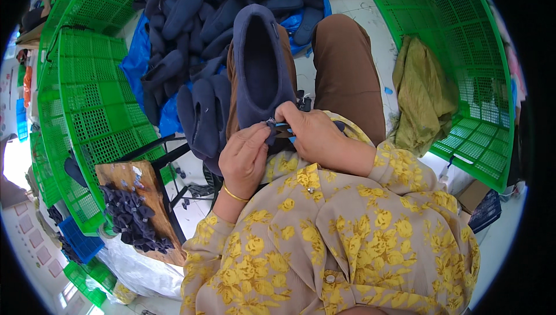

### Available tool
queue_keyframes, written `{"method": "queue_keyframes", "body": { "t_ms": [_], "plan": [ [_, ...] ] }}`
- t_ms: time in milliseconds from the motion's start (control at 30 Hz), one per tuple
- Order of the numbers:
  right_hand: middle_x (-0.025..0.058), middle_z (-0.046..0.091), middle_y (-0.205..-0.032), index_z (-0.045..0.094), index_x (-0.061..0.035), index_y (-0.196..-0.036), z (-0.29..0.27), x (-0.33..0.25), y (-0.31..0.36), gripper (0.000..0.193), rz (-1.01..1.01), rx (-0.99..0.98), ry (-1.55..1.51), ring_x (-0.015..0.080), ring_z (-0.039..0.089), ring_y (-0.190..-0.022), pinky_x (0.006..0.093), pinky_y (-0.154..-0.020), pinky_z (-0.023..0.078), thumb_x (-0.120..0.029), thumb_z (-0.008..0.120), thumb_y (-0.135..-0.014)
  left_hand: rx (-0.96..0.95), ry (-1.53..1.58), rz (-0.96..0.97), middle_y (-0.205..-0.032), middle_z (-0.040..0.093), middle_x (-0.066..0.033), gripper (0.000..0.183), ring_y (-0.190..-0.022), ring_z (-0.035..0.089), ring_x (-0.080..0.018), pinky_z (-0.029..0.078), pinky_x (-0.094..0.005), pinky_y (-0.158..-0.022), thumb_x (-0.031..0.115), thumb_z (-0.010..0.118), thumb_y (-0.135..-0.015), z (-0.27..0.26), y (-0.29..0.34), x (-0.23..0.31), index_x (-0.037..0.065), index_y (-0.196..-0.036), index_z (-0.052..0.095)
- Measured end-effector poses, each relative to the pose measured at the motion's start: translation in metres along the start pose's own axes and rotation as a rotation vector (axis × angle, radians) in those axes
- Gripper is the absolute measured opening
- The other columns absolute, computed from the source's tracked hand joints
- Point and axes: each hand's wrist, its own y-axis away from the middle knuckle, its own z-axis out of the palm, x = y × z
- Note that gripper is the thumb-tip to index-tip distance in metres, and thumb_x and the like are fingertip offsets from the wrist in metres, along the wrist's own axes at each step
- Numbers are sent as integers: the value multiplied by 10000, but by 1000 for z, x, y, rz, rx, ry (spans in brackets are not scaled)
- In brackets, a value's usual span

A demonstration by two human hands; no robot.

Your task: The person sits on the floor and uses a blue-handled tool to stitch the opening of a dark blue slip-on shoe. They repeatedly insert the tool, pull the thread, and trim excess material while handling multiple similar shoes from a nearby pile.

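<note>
Fingers of the left hand (243, 156) pinch the near end of a soft navy slipper (260, 66), opening upward over the left leg (288, 51). Right hand (317, 132) grips snips (282, 133) there, partly hiding them. A crinkled blue sheet (134, 66) holds heaped slippers (188, 19); latticed green crates (92, 101) flank it. Dark scraps (133, 216) cover a worn wooden board (114, 173).
</note>
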Motion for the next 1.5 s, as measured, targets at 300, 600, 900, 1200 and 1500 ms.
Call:
{"method": "queue_keyframes", "body": {
  "t_ms": [300,600,900,1200,1500],
  "plan": [
    [197,669,-929,398,-86,-1197,6,6,-10,452,-95,46,-209,421,645,-789,490,-671,501,89,511,-796,25,11,1,-981,701,-116,278,-850,679,-267,546,-317,-744,-93,670,-716,3,2,-1,18,-969,699],
    [145,677,-915,464,-126,-1140,-12,6,-19,343,-9,-169,-278,385,647,-846,465,-698,496,25,511,-835,19,39,-44,-946,711,-139,252,-856,696,-257,545,-302,-766,-117,667,-728,3,3,1,0,-948,699],
    [63,611,-1033,597,-103,-976,-21,-14,-22,198,-142,27,128,324,629,-812,404,-667,494,-19,569,-799,43,4,-5,-912,695,-129,222,-805,672,-271,532,-312,-715,-87,683,-723,3,2,-3,4,-925,693],
    [34,595,-786,600,-54,-959,-21,-40,-48,87,37,293,-911,90,542,-709,255,-679,471,-136,617,-933,-14,-68,88,-939,681,-86,251,-792,658,-255,536,-324,-671,-60,708,-710,4,1,-5,42,-939,701],
    [107,637,-899,654,-46,-1021,-28,-18,-34,205,-59,-89,-70,290,624,-810,366,-691,492,-91,641,-821,44,-47,39,-988,676,-127,230,-841,669,-264,536,-300,-730,-95,695,-717,5,6,-2,12,-920,697]
  ]
}}
